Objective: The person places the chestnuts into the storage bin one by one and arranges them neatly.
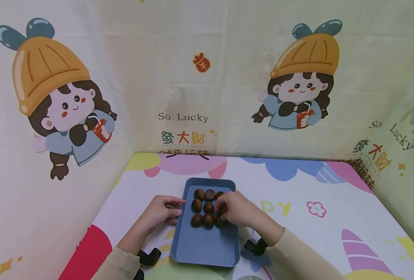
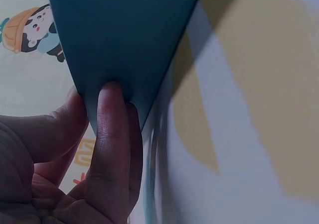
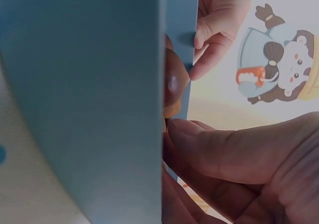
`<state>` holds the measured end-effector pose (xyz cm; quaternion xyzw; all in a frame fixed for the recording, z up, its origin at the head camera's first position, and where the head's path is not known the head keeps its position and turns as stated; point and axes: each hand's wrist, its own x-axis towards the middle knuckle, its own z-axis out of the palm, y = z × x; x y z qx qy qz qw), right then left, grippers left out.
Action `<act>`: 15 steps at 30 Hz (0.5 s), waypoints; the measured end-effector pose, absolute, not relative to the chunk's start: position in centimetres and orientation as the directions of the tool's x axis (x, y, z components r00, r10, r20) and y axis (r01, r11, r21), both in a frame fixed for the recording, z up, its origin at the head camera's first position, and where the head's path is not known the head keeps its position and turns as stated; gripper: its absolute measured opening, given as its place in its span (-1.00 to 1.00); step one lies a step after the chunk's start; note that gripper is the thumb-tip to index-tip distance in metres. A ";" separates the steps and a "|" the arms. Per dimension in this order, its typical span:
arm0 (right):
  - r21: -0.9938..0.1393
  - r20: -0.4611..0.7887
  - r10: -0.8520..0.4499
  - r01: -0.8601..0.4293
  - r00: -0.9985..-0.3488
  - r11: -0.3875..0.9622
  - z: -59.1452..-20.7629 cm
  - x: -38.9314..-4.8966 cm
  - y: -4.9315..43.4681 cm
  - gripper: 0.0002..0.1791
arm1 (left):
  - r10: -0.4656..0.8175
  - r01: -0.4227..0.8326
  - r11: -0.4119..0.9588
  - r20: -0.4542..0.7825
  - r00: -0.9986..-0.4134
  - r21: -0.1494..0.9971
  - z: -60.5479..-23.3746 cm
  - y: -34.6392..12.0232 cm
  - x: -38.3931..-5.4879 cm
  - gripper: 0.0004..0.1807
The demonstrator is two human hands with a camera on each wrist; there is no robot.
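A blue-grey rectangular tray (image 1: 207, 249) lies on the table with several brown chestnuts (image 1: 208, 221) set out in three rows in its far and middle part. My left hand (image 1: 161, 212) is at the tray's left side; in the left wrist view its fairly straight fingers (image 2: 112, 114) touch the outer wall, the thumb near the rim. Over the right-hand column, my right hand (image 1: 236, 208) reaches in with thumb and fingers curled, pinching a chestnut that is mostly hidden. Another chestnut (image 3: 175, 79) shows beyond the right thumb in the right wrist view.
The tabletop (image 1: 294, 237) carries a colourful printed pattern. Behind it and at both sides hang cream cloth walls (image 1: 235, 97) with cartoon figures and lettering. Black straps or mounts (image 1: 256, 247) sit by both wrists. Two short dark curved marks show at the table's far edge.
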<state>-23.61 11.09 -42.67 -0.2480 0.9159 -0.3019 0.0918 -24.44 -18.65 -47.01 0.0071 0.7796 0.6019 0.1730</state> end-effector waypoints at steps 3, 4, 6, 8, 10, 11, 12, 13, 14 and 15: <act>-0.599 -0.010 -0.506 -0.399 -0.863 0.694 -42.6 -23.7 11.1 -0.77 | 0.218 -0.201 0.273 -0.264 -0.940 0.941 -47.0 -18.6 -24.4 -0.63; -0.599 -0.007 -0.504 -0.400 -0.863 0.694 -42.6 -23.7 11.1 -0.77 | 0.219 -0.198 0.274 -0.262 -0.940 0.941 -47.0 -18.6 -24.4 -0.63; -0.597 -0.001 -0.496 -0.398 -0.868 0.697 -42.4 -23.9 11.1 -0.79 | 0.222 -0.197 0.273 -0.260 -0.940 0.942 -47.0 -18.6 -24.4 -0.63; -0.600 0.003 -0.483 -0.388 -0.876 0.700 -42.3 -24.1 11.2 -0.81 | 0.223 -0.197 0.270 -0.260 -0.939 0.942 -47.0 -18.6 -24.4 -0.63; -0.612 -0.005 -0.459 -0.360 -0.889 0.704 -42.0 -24.2 11.4 -0.81 | 0.226 -0.196 0.269 -0.260 -0.939 0.943 -47.0 -18.6 -24.4 -0.63; -0.617 -0.010 -0.443 -0.343 -0.897 0.709 -41.9 -24.3 11.5 -0.82 | 0.226 -0.198 0.267 -0.261 -0.938 0.943 -47.0 -18.6 -24.4 -0.62; -0.624 -0.013 -0.429 -0.328 -0.903 0.709 -41.8 -24.3 11.6 -0.81 | 0.228 -0.196 0.268 -0.259 -0.939 0.943 -47.0 -18.6 -24.4 -0.62; -0.630 -0.018 -0.411 -0.309 -0.911 0.712 -41.7 -24.4 11.7 -0.80 | 0.229 -0.197 0.266 -0.260 -0.938 0.944 -47.0 -18.6 -24.4 -0.62; -0.634 -0.024 -0.393 -0.290 -0.919 0.716 -41.7 -24.4 11.7 -0.79 | 0.232 -0.194 0.267 -0.258 -0.938 0.944 -47.0 -18.7 -24.4 -0.62; -0.638 -0.030 -0.378 -0.274 -0.925 0.720 -41.6 -24.4 11.8 -0.77 | 0.235 -0.192 0.267 -0.257 -0.937 0.944 -47.0 -18.7 -24.4 -0.61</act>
